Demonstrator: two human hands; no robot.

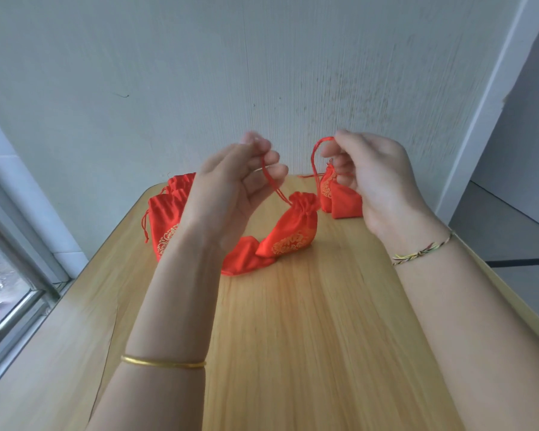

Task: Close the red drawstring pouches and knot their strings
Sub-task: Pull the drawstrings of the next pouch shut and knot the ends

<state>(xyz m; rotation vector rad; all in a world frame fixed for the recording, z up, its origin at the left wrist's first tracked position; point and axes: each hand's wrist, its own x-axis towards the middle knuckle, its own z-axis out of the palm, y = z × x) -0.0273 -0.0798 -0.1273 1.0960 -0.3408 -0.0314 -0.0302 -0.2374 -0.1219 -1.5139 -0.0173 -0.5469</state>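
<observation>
A red drawstring pouch (290, 228) with gold print hangs with its neck cinched, its bottom touching the wooden table (293, 337). My left hand (240, 185) pinches one red string (273, 185) that runs down to the pouch neck. My right hand (371, 178) pinches the other string loop (316, 157), raised at the same height. Both hands are a little blurred. A flat red pouch (246, 259) lies under the hanging one.
A pile of red pouches (165, 219) lies at the table's far left, partly behind my left arm. More red pouches (336, 197) sit at the far right, behind my right hand. A grey wall stands behind the table; a window is at left.
</observation>
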